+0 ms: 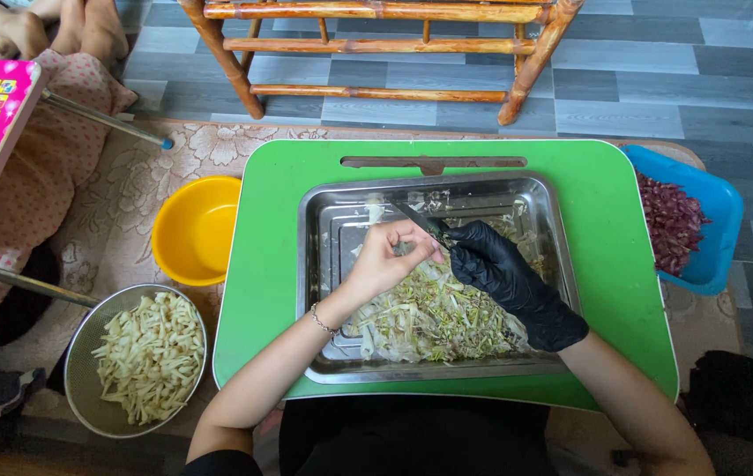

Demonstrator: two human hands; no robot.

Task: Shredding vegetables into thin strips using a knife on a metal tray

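My bare left hand (388,256) pinches a small pale piece over a steel tray (324,220). A heap of shredded pale green trimmings (434,317) fills the tray's near half. My right hand (504,278), in a black glove, grips a dark-bladed knife (419,220) whose tip points up and left, right beside my left fingertips. The tray rests on a green lap table (262,264).
A yellow bowl (193,231) sits left of the green table. Below it, a steel bowl (143,357) holds cut pale pieces. A blue basket of dark red petals (681,225) stands at the right. A wooden stool (376,53) stands behind; another person sits at far left.
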